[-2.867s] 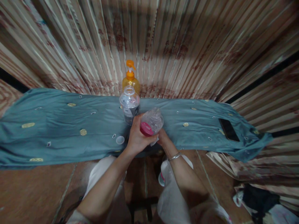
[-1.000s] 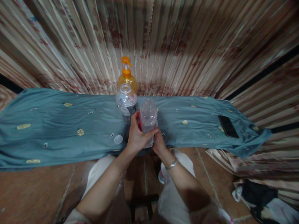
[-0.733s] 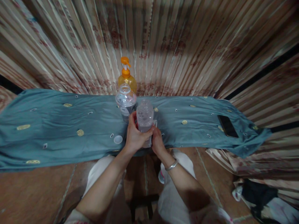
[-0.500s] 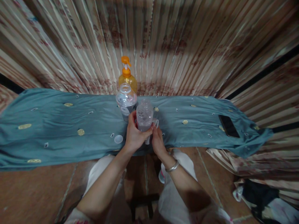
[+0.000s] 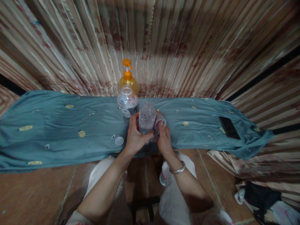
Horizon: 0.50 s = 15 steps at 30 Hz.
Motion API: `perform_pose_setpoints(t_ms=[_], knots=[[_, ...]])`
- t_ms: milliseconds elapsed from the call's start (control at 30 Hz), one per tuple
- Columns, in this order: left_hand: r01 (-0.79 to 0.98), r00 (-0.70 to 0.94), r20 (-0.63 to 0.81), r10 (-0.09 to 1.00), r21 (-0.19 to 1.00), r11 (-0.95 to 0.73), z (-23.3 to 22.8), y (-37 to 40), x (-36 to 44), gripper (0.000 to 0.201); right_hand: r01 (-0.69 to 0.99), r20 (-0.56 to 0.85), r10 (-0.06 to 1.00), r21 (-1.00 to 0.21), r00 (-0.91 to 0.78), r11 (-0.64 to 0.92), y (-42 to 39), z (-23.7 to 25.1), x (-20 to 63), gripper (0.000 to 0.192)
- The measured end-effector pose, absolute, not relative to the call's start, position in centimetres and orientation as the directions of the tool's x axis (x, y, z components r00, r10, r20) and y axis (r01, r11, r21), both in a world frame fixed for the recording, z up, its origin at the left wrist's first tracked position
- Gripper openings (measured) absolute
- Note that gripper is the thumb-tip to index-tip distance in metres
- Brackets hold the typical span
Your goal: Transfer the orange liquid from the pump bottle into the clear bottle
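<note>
At frame centre, my left hand (image 5: 136,137) is clamping its grip around the clear bottle (image 5: 147,117), upright above the surface (image 5: 58,125). My right hand (image 5: 164,139) is pinching what looks like its peeled label (image 5: 160,120).

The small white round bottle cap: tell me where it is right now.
In the head view, the small white round cap lies on the teal patterned cloth, just left of the left hand gripping the clear plastic bottle.
</note>
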<state>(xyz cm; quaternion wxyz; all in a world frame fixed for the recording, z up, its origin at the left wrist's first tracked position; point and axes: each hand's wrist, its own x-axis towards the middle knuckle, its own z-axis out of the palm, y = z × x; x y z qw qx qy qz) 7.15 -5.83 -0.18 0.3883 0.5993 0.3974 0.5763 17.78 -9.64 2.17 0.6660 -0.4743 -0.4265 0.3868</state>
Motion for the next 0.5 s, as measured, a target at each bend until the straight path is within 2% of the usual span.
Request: perform_pose_setpoints(t_ms=[267,500], knots=[[0.083,0.103,0.376,0.921,0.92,-0.384,0.0,-6.2,7.0,0.072,-0.071,0.271,0.91,-0.949,0.314,0.307,-8.5,4.5,18.9,0.051],[0.103,0.152,0.405,0.902,0.901,-0.422,0.4,-6.5,7.1,0.067,-0.136,0.175,0.929,-0.964,0.325,0.229,-7.0,4.1,19.5,0.052]])
